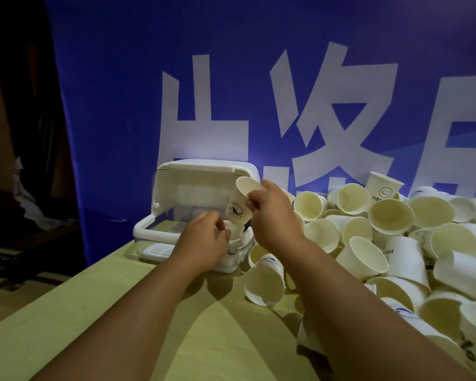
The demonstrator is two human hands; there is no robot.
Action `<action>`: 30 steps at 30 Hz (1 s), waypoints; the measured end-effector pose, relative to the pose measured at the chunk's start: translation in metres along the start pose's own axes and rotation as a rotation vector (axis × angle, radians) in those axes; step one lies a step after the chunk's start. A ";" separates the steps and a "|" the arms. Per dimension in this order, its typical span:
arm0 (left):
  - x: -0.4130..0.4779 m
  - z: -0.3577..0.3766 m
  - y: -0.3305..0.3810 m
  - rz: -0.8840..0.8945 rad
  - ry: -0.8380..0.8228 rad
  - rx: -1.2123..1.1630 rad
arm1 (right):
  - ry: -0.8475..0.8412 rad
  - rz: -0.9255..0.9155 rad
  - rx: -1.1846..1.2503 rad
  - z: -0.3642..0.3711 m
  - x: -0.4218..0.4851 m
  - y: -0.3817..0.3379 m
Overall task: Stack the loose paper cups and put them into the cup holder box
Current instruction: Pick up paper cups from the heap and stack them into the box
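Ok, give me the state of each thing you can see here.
Box: lid up, open.
Cup: tilted, base over the stack.
Stack: in the box, mostly hidden.
Right hand: pinching the cup.
Left hand: curled beside the stack, grip unclear.
Pile: loose, unstacked, many on their sides.

The blue banner bears huge white Chinese characters, cut off at their base and at the right edge, so no whole word reads. An upright cup shows a smiley above "HEA", and a lying cup shows "HEA" sideways. The print by the blue emblem on the held cup is illegible.
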State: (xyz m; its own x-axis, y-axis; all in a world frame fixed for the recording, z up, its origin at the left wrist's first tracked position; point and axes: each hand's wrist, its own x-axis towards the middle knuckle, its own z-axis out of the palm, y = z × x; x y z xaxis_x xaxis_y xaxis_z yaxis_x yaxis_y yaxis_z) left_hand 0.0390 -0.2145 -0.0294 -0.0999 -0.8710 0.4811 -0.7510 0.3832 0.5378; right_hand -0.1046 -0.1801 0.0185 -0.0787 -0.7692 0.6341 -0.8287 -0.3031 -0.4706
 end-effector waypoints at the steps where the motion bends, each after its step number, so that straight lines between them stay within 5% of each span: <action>1: 0.000 -0.001 0.000 -0.014 -0.003 -0.018 | 0.018 0.003 0.018 0.000 0.000 0.000; 9: -0.003 -0.004 -0.001 -0.054 -0.021 -0.161 | 0.090 -0.043 0.056 0.003 -0.002 -0.003; 16: -0.006 -0.006 -0.007 0.046 0.011 -0.133 | -0.123 -0.085 -0.105 0.016 -0.004 0.003; 22: -0.004 -0.003 -0.010 0.090 -0.026 -0.100 | -0.042 0.015 0.012 0.016 -0.003 -0.001; 30: -0.001 0.002 -0.013 0.024 0.006 0.047 | -0.302 -0.013 -0.181 0.028 -0.007 0.005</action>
State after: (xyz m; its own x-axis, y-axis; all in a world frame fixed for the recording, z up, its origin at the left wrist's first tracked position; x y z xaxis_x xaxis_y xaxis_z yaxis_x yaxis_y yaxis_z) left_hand 0.0477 -0.2190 -0.0378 -0.1147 -0.8597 0.4978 -0.7783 0.3892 0.4928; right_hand -0.0930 -0.1919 -0.0055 0.0779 -0.9057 0.4168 -0.9154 -0.2305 -0.3299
